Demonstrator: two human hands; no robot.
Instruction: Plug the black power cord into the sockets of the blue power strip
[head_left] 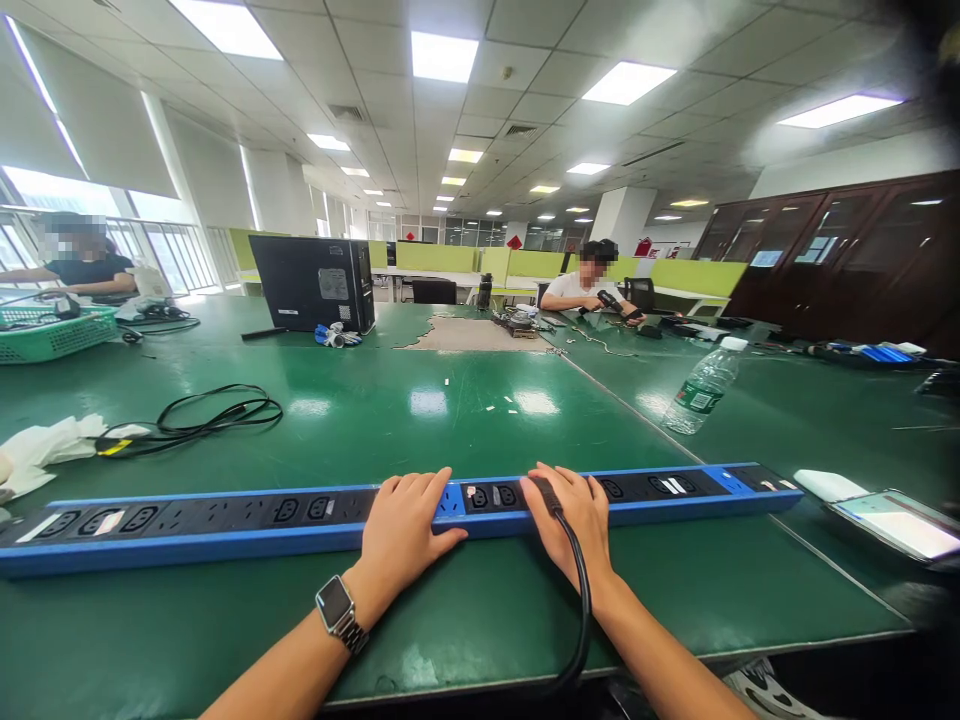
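Note:
A long blue-and-black power strip (251, 514) lies across the near part of the green table, with a row of sockets facing up. My left hand (409, 525) is closed over its middle, fingers across the top and thumb along the near side. To the right, my right hand (583, 522) grips a black cable plug (551, 497) at the strip's sockets. Whether the plug is fully seated cannot be made out, as fingers hide part of it. Its black cable (583, 590) curves down over the table's near edge.
A clear water bottle (699, 392) and a lit phone (904, 522) are at right. Coiled black cable (199, 420), white tissue (52, 455) and a green basket (56, 335) are at left. A black computer tower (311, 285) stands behind. Two people sit farther off.

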